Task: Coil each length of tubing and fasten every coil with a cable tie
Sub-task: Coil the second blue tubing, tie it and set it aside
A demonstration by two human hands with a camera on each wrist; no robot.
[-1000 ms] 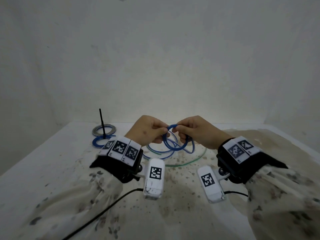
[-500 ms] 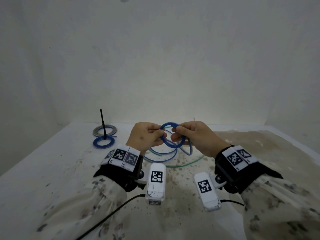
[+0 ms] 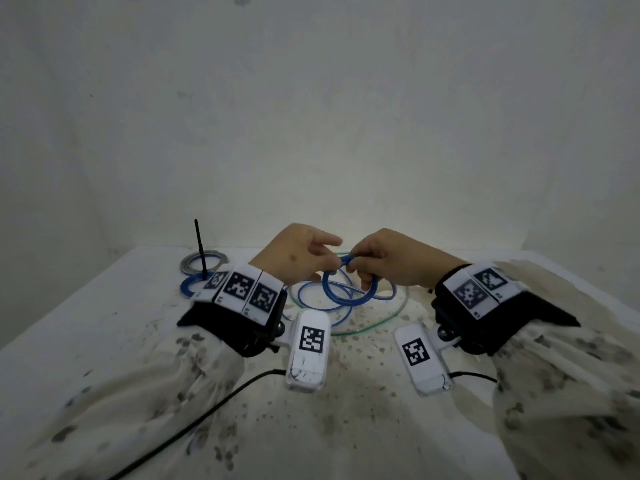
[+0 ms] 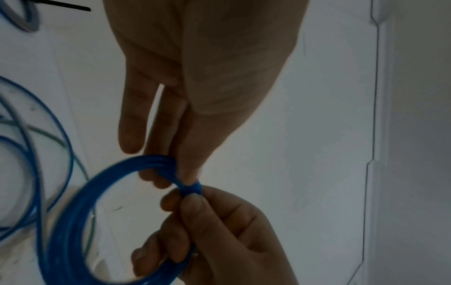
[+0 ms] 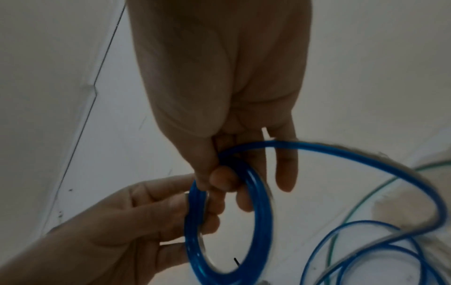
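A small coil of blue tubing (image 3: pixel 325 285) hangs between both hands above the table. My right hand (image 3: pixel 353 266) pinches its top with thumb and forefinger, which the right wrist view shows on the coil (image 5: pixel 260 221). My left hand (image 3: pixel 334 263) holds the coil's near-left side, fingers through the ring and index finger sticking out. The left wrist view shows the coil (image 4: pixel 68 231) blurred. A loose blue strand (image 5: pixel 366 159) trails from the coil to more loops on the table (image 3: pixel 390 295). No cable tie shows on this coil.
At the back left lie a grey coil (image 3: pixel 204 263) and a blue coil (image 3: pixel 189 285), with a black cable tie (image 3: pixel 200 244) standing up from them. A green tube (image 3: pixel 377 324) curves across the stained table under the hands. Walls close the table's back and sides.
The blue coil was held upright between the fingertips and now hangs lower beneath them. My left index finger has lifted off it. More loose tubing lies spread under the hands.
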